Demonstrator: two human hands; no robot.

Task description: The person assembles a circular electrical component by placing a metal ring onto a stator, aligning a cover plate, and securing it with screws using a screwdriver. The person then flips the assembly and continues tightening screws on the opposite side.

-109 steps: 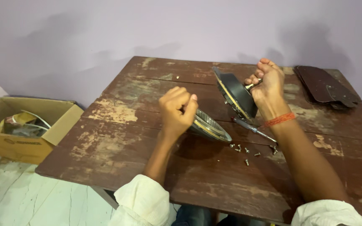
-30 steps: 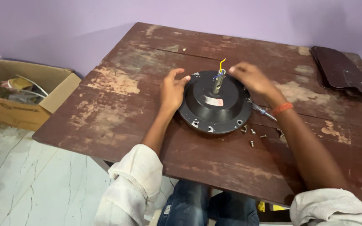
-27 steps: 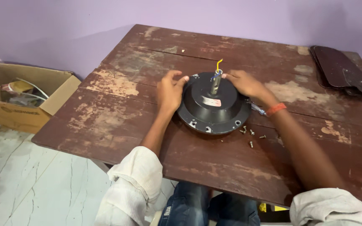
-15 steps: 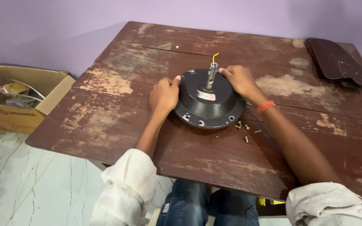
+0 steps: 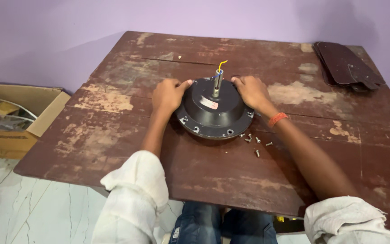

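Both hands clasp a black ceiling-fan motor housing (image 5: 215,107) mid-table: left hand (image 5: 168,94) and right hand (image 5: 250,91) on opposite rims. It looks heavy, rigid metal, best gripped by the flange. Loose screws (image 5: 253,141) lie beside it.

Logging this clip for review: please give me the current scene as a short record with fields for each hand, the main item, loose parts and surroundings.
left hand: left hand grips the left rim of the motor housing
right hand: right hand grips the right rim
main item: round black motor housing lying flat, shaft upright with wires at its top
loose parts: small screws beside the housing, nearer the right arm
surface: worn wooden table
surroundings: dark blades stacked at the far right corner; cardboard box on the floor at left
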